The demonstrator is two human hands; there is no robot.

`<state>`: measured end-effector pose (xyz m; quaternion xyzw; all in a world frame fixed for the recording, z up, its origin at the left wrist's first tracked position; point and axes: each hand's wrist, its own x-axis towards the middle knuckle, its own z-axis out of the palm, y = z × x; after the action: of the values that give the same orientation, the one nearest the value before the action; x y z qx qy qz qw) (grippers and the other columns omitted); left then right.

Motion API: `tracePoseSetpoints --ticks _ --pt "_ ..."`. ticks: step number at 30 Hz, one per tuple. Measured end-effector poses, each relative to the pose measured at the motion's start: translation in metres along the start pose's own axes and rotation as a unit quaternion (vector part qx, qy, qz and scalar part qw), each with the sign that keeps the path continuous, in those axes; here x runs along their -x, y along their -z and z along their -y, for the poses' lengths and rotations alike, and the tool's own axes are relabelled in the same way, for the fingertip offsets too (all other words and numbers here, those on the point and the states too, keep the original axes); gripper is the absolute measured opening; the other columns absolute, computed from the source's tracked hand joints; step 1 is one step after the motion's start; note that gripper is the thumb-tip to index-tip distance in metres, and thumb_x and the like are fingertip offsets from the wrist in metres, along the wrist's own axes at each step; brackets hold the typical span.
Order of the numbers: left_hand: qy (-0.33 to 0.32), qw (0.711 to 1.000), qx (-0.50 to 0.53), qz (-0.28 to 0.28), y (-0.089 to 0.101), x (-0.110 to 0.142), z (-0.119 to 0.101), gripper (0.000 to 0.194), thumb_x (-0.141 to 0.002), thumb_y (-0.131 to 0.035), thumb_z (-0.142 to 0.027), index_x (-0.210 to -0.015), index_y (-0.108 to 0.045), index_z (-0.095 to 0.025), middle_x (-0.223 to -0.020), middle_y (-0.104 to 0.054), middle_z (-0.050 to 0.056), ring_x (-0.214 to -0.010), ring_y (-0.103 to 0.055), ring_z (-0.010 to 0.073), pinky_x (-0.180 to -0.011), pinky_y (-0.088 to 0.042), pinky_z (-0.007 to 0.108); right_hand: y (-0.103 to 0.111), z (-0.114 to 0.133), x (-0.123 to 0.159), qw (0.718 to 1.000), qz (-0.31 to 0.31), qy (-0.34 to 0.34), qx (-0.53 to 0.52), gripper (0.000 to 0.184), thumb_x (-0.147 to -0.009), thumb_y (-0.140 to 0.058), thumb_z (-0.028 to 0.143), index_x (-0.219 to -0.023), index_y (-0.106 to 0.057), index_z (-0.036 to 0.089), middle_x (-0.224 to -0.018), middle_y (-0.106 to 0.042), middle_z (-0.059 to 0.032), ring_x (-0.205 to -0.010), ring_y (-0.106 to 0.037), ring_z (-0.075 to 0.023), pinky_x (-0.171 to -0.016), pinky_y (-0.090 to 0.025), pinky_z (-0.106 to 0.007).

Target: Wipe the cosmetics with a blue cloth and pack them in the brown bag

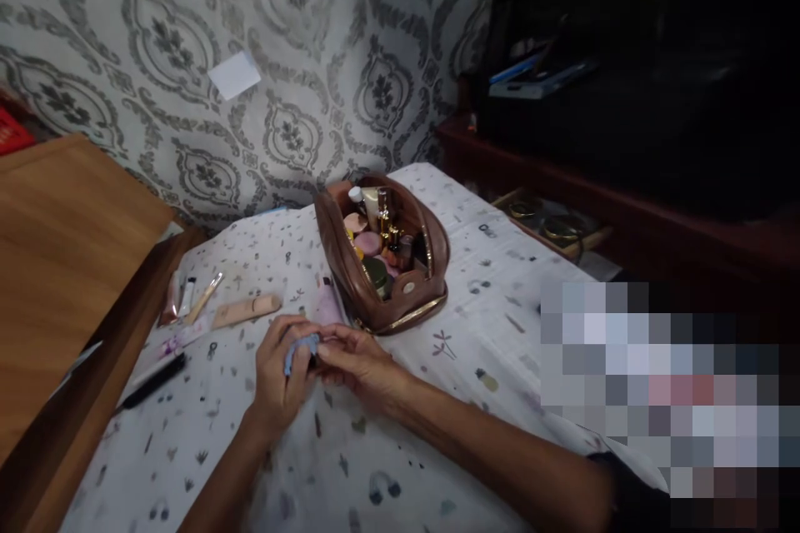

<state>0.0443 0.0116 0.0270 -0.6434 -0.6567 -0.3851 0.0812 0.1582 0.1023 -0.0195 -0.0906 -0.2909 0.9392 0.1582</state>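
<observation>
Both hands meet low in the middle of the view, in front of an unzipped brown cosmetic bag [331,266]. My left hand [278,366] is closed around a small light-blue item [302,346] whose kind I cannot make out. The fingers of my right hand [359,358] pinch at its right side, where something dark shows. A pale pink tube [327,304] lies just behind the hands, against the bag. Bottles, jars and pink round containers [367,244] fill the bag, which stands upright.
On the left of the patterned white sheet [250,241] lie a beige tube [245,311], a brush [206,296] and a black slim item [155,381]. A wooden board [75,216] borders the left side. At right stands dark furniture with an open drawer [581,246].
</observation>
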Motion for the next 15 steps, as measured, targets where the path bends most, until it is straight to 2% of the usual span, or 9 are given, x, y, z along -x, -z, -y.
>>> tracePoseSetpoints --ticks 2,4,7,9,11,13,15 --pt "0.106 0.993 0.049 -0.016 -0.001 0.002 -0.003 0.036 -0.1 -0.037 -0.035 -0.089 -0.067 -0.018 -0.091 -0.061 0.007 -0.091 -0.059 0.0195 -0.083 -0.048 0.032 -0.001 -0.002 0.001 0.999 0.005 0.001 0.039 0.059 -0.054 -0.091 0.044 -0.098 -0.062 0.018 -0.08 -0.067 0.0029 -0.067 -0.065 -0.0102 -0.064 -0.047 -0.022" --pt "0.21 0.972 0.103 -0.037 -0.001 0.005 -0.005 0.037 -0.098 -0.041 -0.041 -0.084 -0.066 -0.018 -0.087 -0.061 0.005 -0.088 -0.058 0.019 -0.081 -0.046 0.029 -0.002 -0.005 0.003 0.995 0.024 0.012 0.093 0.058 -0.052 -0.092 0.038 -0.096 -0.061 0.019 -0.084 -0.066 0.0038 -0.072 -0.063 -0.0096 -0.07 -0.048 -0.023" --pt "0.347 0.917 0.185 -0.063 -0.004 0.012 -0.003 0.034 -0.091 -0.053 -0.048 -0.082 -0.064 -0.017 -0.082 -0.061 0.003 -0.08 -0.056 0.0169 -0.073 -0.044 0.025 -0.004 -0.011 0.008 0.981 0.064 0.043 0.181 0.05 -0.058 -0.088 0.029 -0.097 -0.059 0.02 -0.085 -0.063 0.0042 -0.079 -0.062 -0.011 -0.078 -0.049 -0.025" --pt "0.405 0.878 0.239 -0.083 -0.009 0.017 0.0 0.033 -0.085 -0.06 -0.05 -0.081 -0.063 -0.017 -0.078 -0.059 0.001 -0.074 -0.055 0.0151 -0.067 -0.043 0.023 -0.004 -0.014 0.011 0.964 0.074 0.074 0.245 0.041 -0.066 -0.081 0.026 -0.1 -0.058 0.021 -0.089 -0.063 0.0021 -0.084 -0.062 -0.0138 -0.08 -0.051 -0.028" --pt "0.428 0.849 0.291 -0.108 -0.017 0.021 0.002 0.034 -0.08 -0.063 -0.051 -0.079 -0.063 -0.017 -0.075 -0.058 -0.001 -0.07 -0.054 0.0141 -0.066 -0.043 0.023 -0.003 -0.015 0.014 0.935 0.063 0.127 0.326 0.035 -0.072 -0.075 0.022 -0.104 -0.06 0.022 -0.098 -0.063 -0.0019 -0.092 -0.063 -0.0172 -0.082 -0.053 -0.031" --pt "0.435 0.827 0.332 -0.125 -0.025 0.024 0.003 0.037 -0.08 -0.061 -0.054 -0.078 -0.064 -0.017 -0.074 -0.058 0.0 -0.072 -0.056 0.0149 -0.07 -0.045 0.024 0.0 -0.015 0.015 0.885 0.047 0.2 0.418 0.033 -0.077 -0.07 0.019 -0.109 -0.061 0.023 -0.11 -0.062 -0.0062 -0.103 -0.062 -0.0199 -0.089 -0.054 -0.035" --pt "0.448 0.812 0.348 -0.134 -0.031 0.027 0.003 0.044 -0.087 -0.052 -0.058 -0.085 -0.066 -0.016 -0.081 -0.063 0.003 -0.08 -0.059 0.0173 -0.077 -0.047 0.027 0.005 -0.014 0.014 0.829 0.037 0.273 0.487 0.033 -0.081 -0.065 0.018 -0.113 -0.061 0.024 -0.111 -0.062 -0.0075 -0.105 -0.062 -0.0212 -0.091 -0.053 -0.037"
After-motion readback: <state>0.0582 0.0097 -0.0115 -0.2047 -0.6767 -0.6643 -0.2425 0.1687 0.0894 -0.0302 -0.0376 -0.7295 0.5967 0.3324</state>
